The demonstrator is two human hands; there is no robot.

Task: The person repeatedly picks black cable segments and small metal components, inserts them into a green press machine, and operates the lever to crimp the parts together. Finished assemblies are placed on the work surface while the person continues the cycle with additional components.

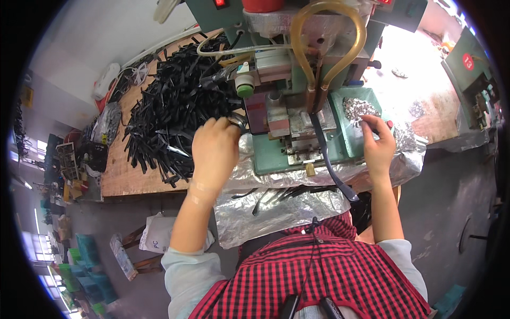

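Note:
A dark eyeglass temple (328, 162) sits with its upper end in the bench machine (308, 135), under the two copper-coloured prongs (317, 98). Its curved tip hangs over the front edge. My left hand (215, 143) is closed at the right side of a big heap of black eyeglass temples (178, 101); what its curled fingers hold is hidden. Over the green tray (342, 141) to the right of the machine, my right hand (380, 143) pinches with thumb and forefinger beside a pile of tiny metal parts (357, 110). Whatever is in that pinch is too small to name.
Silver foil (287, 212) covers the bench front, with a few loose temples (289, 194) on it. A yellowish hose (297, 32) loops above the prongs. A green-tipped knob (245, 87) sticks out at the machine's left. Another green machine (473, 69) stands far right.

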